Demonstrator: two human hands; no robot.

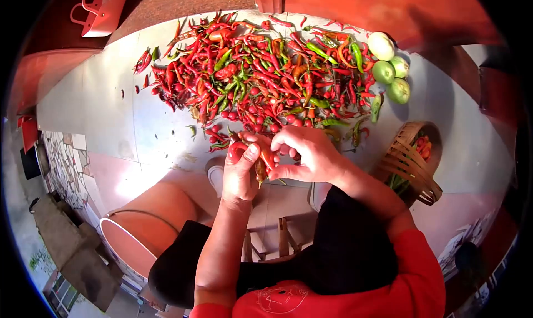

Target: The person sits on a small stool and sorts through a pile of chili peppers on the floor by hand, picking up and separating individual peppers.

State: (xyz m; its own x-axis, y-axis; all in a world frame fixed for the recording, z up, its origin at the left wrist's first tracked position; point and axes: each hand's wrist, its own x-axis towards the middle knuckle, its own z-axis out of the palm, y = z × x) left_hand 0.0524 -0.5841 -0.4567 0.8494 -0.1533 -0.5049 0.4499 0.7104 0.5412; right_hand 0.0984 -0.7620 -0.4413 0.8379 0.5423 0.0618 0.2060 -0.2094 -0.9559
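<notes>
My left hand (241, 172) is closed around a few chili peppers (261, 168), red and brownish, with its thumb pressed over them. Close against it on the right, my right hand (311, 151) has its fingers curled, thumb and fingertips at the edge of the held peppers. What those fingertips pinch, if anything, is too small to make out. Just beyond both hands spreads a big pile of chili peppers (266, 68) on the pale floor, mostly red with some green ones mixed in. Small round red peppers (252, 118) lie along the pile's near edge.
Several pale green round vegetables (398, 90) sit at the pile's right end. A woven basket (402, 157) at right holds red and green peppers. An orange bucket (150, 223) stands at lower left, near my knee. At upper left is a pink handbag (102, 13).
</notes>
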